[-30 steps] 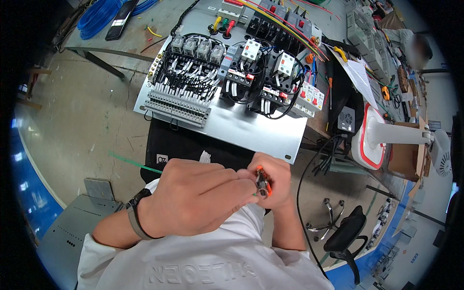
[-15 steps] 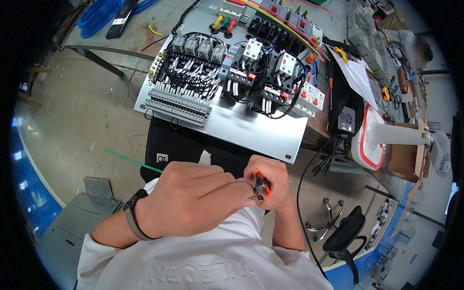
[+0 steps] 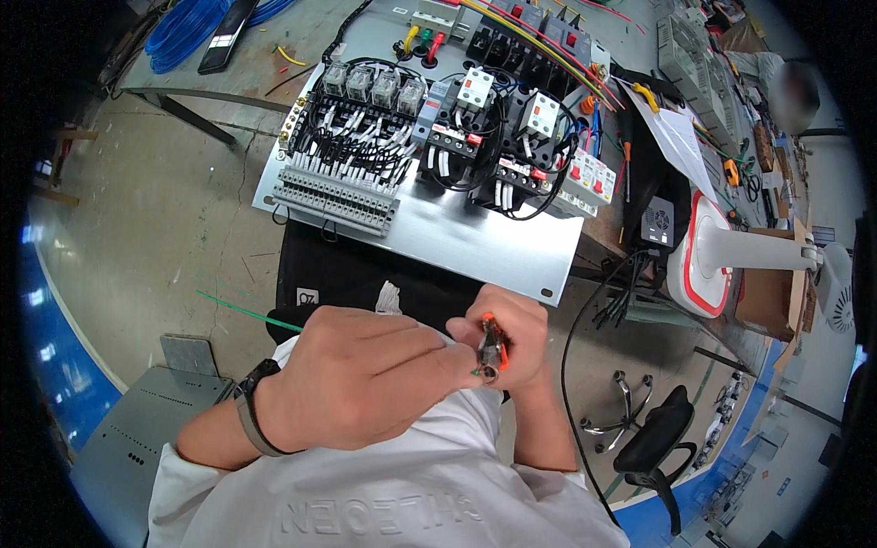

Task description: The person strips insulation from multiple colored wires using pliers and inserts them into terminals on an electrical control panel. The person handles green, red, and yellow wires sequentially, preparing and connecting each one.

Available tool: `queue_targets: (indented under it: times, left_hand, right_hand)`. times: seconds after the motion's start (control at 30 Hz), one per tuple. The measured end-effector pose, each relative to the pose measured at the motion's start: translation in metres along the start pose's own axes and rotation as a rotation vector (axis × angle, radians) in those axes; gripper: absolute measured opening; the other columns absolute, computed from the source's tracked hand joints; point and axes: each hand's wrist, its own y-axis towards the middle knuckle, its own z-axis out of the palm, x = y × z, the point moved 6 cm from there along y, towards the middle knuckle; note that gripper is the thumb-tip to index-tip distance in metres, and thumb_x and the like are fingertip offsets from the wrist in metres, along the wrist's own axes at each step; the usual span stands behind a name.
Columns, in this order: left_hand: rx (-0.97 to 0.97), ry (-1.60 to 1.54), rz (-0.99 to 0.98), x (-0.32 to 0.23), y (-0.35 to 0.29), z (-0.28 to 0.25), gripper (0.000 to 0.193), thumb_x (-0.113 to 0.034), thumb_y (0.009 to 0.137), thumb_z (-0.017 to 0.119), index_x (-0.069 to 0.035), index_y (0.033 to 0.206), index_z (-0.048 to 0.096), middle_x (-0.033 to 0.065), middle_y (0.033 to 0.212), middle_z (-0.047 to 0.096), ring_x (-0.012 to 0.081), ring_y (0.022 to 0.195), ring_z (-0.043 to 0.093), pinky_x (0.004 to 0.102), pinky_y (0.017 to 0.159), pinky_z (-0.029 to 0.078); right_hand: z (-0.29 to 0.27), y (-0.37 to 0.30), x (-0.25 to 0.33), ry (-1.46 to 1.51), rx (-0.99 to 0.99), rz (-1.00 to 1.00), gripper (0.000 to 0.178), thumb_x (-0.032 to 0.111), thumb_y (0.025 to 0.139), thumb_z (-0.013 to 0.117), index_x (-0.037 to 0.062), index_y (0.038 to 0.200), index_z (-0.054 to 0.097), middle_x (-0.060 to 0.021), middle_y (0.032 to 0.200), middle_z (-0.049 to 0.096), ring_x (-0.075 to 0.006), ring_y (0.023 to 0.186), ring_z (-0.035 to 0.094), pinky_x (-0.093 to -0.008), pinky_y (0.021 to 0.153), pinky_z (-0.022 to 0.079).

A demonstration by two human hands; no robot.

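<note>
My left hand (image 3: 365, 379), closed in a pinch, holds a thin green wire (image 3: 248, 311) that trails out to the left. The wire's other end shows as a small green tip against the jaws of orange-handled pliers (image 3: 492, 354). Around those pliers my right hand (image 3: 517, 334) is closed, in front of my chest. The fingertips of my left hand touch or nearly touch the jaws; the exact gap is hidden. Beyond both hands lies a metal mounting plate (image 3: 475, 254) with wired relays (image 3: 373, 87), a grey terminal strip (image 3: 336, 196) and contactors (image 3: 475, 91).
Blue wire coils (image 3: 185, 35) and a phone (image 3: 228, 35) lie at the far left of the bench. A white and red device (image 3: 702, 260) stands at the right, near a black swivel chair (image 3: 660, 438). A grey metal case (image 3: 151, 438) stands at lower left. Another person (image 3: 793, 96) is at far right.
The right hand and pliers have tilted slightly, with the grip shifting a little. The left hand stays almost in place, still holding the green wire.
</note>
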Motion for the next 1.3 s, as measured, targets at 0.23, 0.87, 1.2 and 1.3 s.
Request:
queue_targets:
  times: [0.23, 0.87, 1.2, 1.3]
  left_hand:
    - [0.018, -0.022, -0.158, 0.008, -0.004, -0.004, 0.019, -0.008, 0.087, 0.085, -0.003, 0.104, 0.077, 0.0079, 0.072, 0.066, 0.0241, 0.057, 0.065, 0.034, 0.05, 0.047]
    - [0.046, 0.018, -0.087, 0.006, -0.001, -0.01, 0.03, -0.009, 0.084, 0.087, -0.003, 0.112, 0.079, 0.0066, 0.079, 0.073, 0.0214, 0.061, 0.069, 0.0316, 0.051, 0.05]
    - [0.001, -0.012, -0.083, 0.004, -0.002, -0.008, 0.029, -0.007, 0.084, 0.085, -0.002, 0.111, 0.076, 0.0044, 0.074, 0.064, 0.0189, 0.057, 0.063, 0.0319, 0.049, 0.047]
    - [0.016, -0.016, -0.095, 0.004, -0.001, -0.008, 0.029, -0.007, 0.084, 0.086, -0.001, 0.112, 0.079, 0.008, 0.077, 0.072, 0.0216, 0.058, 0.067, 0.0319, 0.05, 0.05]
  right_hand:
    - [-0.002, 0.01, 0.0, -0.023, 0.049, 0.056, 0.028, 0.005, 0.079, 0.088, 0.0044, 0.08, 0.06, -0.0102, 0.07, 0.057, -0.0298, 0.056, 0.055, -0.0375, 0.052, 0.041]
    - [-0.008, -0.002, 0.005, 0.016, 0.125, 0.104, 0.02, 0.008, 0.067, 0.078, 0.0014, 0.08, 0.063, -0.0086, 0.073, 0.061, -0.0225, 0.062, 0.057, -0.032, 0.057, 0.042]
    - [-0.005, 0.001, 0.009, -0.051, 0.054, 0.025, 0.024, 0.012, 0.075, 0.084, 0.0024, 0.077, 0.062, -0.0066, 0.065, 0.055, -0.0196, 0.053, 0.051, -0.0313, 0.051, 0.037]
    - [-0.005, 0.001, 0.009, -0.098, -0.054, -0.012, 0.025, 0.008, 0.08, 0.083, 0.0024, 0.075, 0.06, -0.0059, 0.063, 0.053, -0.0183, 0.051, 0.048, -0.0309, 0.05, 0.035]
